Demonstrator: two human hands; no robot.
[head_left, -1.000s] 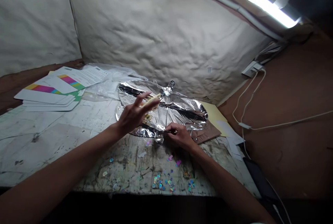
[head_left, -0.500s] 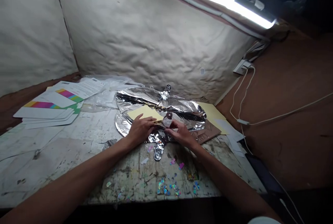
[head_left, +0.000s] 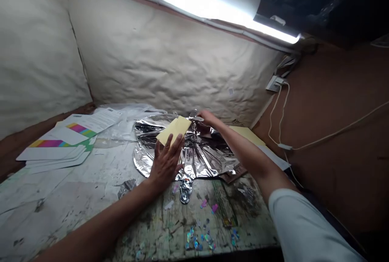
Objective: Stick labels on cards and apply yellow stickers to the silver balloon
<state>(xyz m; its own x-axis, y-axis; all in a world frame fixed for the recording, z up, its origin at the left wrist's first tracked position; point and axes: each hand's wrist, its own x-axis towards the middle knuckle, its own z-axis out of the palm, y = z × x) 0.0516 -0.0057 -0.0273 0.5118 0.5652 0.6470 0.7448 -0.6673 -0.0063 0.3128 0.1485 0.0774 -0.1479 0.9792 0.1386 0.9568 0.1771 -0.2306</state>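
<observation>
A crumpled silver foil balloon (head_left: 200, 154) lies flat on the worn worktable (head_left: 60, 189). My left hand (head_left: 165, 160) rests on its near left part, fingers stretched up, with a pale yellow card (head_left: 174, 130) held between the fingers and the foil. My right hand (head_left: 206, 117) reaches across to the balloon's far edge and pinches a small silver tab (head_left: 194, 116) there. The balloon's neck (head_left: 184, 187) points toward me.
Holographic confetti (head_left: 200, 237) is scattered near the table's front edge. White cards with rainbow stripes (head_left: 57, 144) and clear plastic bags (head_left: 127, 122) lie at the left. Yellow paper (head_left: 247, 134) lies at the right. White cables (head_left: 304, 132) hang on the brown right wall.
My right hand has left the balloon's near edge and reached to its far edge. My left hand opened flat with the yellow card. The camera tilted up.
</observation>
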